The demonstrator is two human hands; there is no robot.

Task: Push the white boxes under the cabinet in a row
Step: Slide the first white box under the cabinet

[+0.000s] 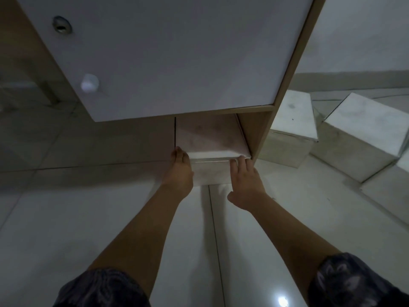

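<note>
Two hands: both laid flat against one box, fingers spread, gripping nothing
Left hand [180, 168]: on the box's left front corner
Right hand [245, 181]: on its right front edge
Box [210, 140]: on the floor [88, 218], partly under the cabinet [168, 58], against its right side panel
Other boxes [292, 120]: on the floor right of the cabinet, near each other
</note>
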